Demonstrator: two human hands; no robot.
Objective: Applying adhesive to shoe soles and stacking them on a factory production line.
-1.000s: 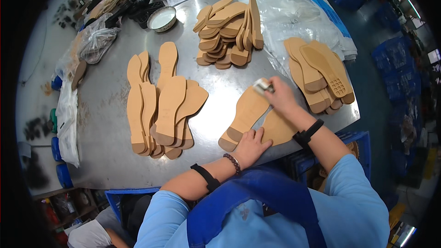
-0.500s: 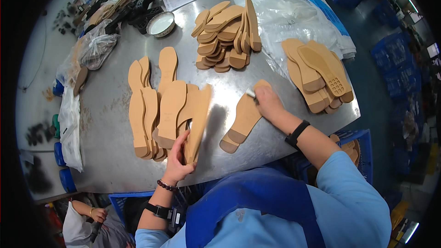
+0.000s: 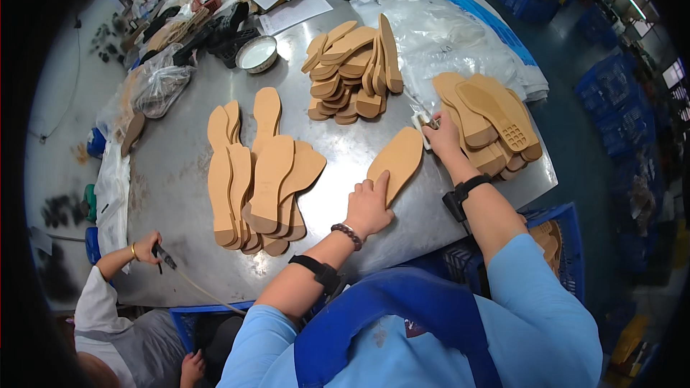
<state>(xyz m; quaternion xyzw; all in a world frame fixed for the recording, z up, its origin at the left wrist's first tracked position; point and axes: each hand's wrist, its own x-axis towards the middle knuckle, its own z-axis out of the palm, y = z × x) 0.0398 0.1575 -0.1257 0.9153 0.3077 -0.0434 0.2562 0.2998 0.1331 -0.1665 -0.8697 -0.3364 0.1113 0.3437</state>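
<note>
A tan shoe sole lies at the middle front of the steel table, its rounded end pointing to the far right. My left hand grips its near end, with the index finger over the top and the thumb at the edge. My right hand is closed around a small white and grey tool, just right of the sole's tip; the fingers partly hide its shape. To the left, more tan soles lie in overlapping rows. A taller pile of soles stands beyond, and another stack is beside my right hand.
A co-worker's hand holds a dark corded tool at the near-left table edge. A bowl of white liquid stands at the back left. Clear plastic sheeting covers the far right. Blue crates flank the table.
My left hand has moved right from the left rows and now rests on the sole laid flat. My right hand has shifted away to the right with the tool. The co-worker's hand has risen to the table.
</note>
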